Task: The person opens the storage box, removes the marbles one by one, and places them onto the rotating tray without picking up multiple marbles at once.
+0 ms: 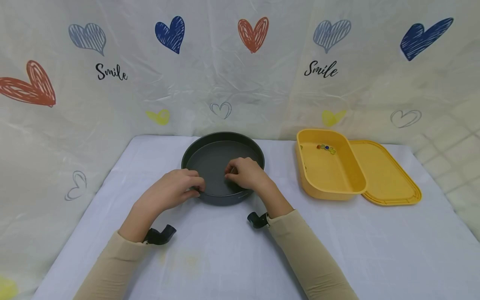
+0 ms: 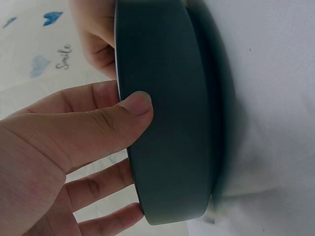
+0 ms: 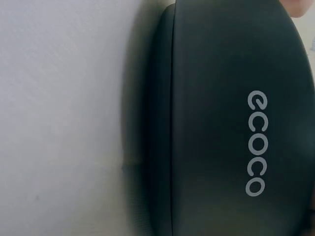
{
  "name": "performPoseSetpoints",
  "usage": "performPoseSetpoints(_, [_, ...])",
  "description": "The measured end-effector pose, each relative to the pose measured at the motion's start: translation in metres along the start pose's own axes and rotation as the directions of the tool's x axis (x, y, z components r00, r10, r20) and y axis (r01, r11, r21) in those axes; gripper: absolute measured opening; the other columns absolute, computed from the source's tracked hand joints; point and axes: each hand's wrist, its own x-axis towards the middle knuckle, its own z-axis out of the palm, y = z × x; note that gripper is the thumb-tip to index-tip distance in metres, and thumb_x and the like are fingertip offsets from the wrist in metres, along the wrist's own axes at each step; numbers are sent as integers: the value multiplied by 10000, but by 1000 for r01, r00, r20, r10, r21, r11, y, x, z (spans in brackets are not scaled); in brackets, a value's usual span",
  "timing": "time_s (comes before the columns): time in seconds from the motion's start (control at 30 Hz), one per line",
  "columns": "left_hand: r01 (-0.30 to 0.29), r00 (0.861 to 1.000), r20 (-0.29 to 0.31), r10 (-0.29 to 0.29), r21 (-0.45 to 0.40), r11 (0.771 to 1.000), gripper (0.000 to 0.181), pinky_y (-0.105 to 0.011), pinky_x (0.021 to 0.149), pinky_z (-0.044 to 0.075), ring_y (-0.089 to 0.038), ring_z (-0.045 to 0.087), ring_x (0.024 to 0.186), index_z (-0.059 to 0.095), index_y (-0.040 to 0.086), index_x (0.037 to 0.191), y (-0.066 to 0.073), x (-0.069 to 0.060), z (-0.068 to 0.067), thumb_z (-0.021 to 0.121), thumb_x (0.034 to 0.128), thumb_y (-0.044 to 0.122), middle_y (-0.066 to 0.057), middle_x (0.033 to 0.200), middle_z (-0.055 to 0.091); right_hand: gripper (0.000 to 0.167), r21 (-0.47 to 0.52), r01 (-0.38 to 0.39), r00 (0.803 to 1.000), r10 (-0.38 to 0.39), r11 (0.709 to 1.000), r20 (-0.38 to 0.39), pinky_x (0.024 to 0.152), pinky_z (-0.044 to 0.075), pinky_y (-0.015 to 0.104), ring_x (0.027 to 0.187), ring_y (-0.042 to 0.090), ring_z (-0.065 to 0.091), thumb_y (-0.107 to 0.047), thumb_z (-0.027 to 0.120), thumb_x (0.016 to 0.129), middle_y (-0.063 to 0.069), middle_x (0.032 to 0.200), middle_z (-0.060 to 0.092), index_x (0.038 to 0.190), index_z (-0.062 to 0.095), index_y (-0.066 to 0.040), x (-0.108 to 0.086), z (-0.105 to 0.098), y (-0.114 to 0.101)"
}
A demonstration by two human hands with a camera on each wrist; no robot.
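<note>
A round dark green-grey tray (image 1: 210,164) with a raised rim stands at the back middle of the table. My left hand (image 1: 174,189) grips its near left rim, the thumb (image 2: 138,105) pressed on the outer wall and the fingers over the edge. Inside the rim, low over the right part of the tray, my right hand (image 1: 245,173) has its fingers curled toward the thumb. Whether anything is between those fingertips is hidden. In the right wrist view the tray's outer wall (image 3: 216,118), lettered "ecoco", blocks most of the right hand.
A yellow box (image 1: 330,175) stands open to the right of the tray, with several small coloured glass beads (image 1: 326,147) at its far end. Its yellow lid (image 1: 390,179) lies flat beside it. A patterned white curtain (image 1: 270,83) hangs behind the table.
</note>
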Motion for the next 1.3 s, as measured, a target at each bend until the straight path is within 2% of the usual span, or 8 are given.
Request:
performPoseSetpoints(0.23, [1, 1000, -1, -1, 5, 1000, 234, -299, 742, 525, -109, 623, 813, 692, 249, 876, -1, 0, 1, 853, 777, 111, 124, 880, 628, 128, -8, -22, 1000, 22, 1000, 0, 780, 532, 337, 832, 129, 659, -268, 711, 938, -30, 921, 730, 1033, 734, -184, -2, -1, -3])
performPoseSetpoints(0.4, [-6, 1000, -7, 6, 1, 1000, 237, -296, 732, 523, -100, 616, 803, 695, 247, 872, 0, 0, 0, 854, 773, 102, 129, 873, 625, 145, 25, -5, 1000, 5, 1000, 0, 753, 536, 321, 812, 118, 656, -277, 698, 947, -36, 914, 726, 1049, 733, -180, -3, -4, -3])
performPoseSetpoints(0.53, [-1, 1000, -10, 1, 1, 1000, 237, -298, 729, 522, -98, 612, 794, 702, 246, 875, 1, 0, -1, 855, 772, 97, 125, 872, 630, 169, 113, 68, 997, -64, 991, -30, 707, 521, 286, 786, 95, 633, -282, 690, 948, -65, 903, 714, 1076, 730, -178, -4, -9, 0])
performPoseSetpoints(0.67, [6, 1000, -6, -6, -1, 1000, 233, -295, 728, 524, -90, 610, 788, 707, 246, 875, 2, 0, -2, 853, 776, 95, 123, 870, 635, 181, 268, 111, 993, -97, 957, -65, 695, 541, 302, 781, 156, 647, -275, 665, 960, -32, 920, 712, 1096, 723, -170, -11, -24, 2])
performPoseSetpoints(0.8, [-3, 1000, -7, 3, 1, 1000, 231, -294, 725, 526, -90, 610, 785, 704, 238, 866, 1, 1, -2, 852, 774, 86, 117, 863, 634, 195, 403, 105, 992, -68, 909, -107, 742, 577, 339, 819, 241, 672, -280, 644, 981, 42, 1003, 705, 1119, 708, -158, -23, -43, 10])
performPoseSetpoints(0.9, [-1, 1000, -1, 1, 2, 1000, 230, -294, 735, 528, -95, 617, 799, 703, 236, 871, 1, 3, -2, 850, 776, 86, 114, 873, 636, 248, 433, 99, 988, -38, 896, -147, 790, 585, 367, 856, 262, 675, -300, 644, 984, 66, 1062, 695, 1162, 690, -134, -35, -61, 21])
performPoseSetpoints(1.1, [29, 999, 30, -28, -12, 1000, 220, -309, 768, 537, -102, 634, 840, 712, 241, 898, 2, 1, -1, 839, 793, 95, 117, 905, 645, 331, 460, 48, 975, 58, 886, -213, 833, 585, 367, 940, 304, 651, -330, 654, 976, 96, 1137, 667, 1217, 659, -102, -67, -98, 50])
performPoseSetpoints(1.3, [19, 1000, 20, -18, -8, 1000, 218, -304, 761, 535, -97, 627, 834, 704, 239, 889, 0, 1, 0, 836, 795, 93, 125, 896, 636, 375, 419, -26, 930, 175, 908, -322, 794, 576, 283, 957, 301, 637, -372, 632, 982, 111, 1130, 662, 1212, 653, -76, -94, -113, 91])
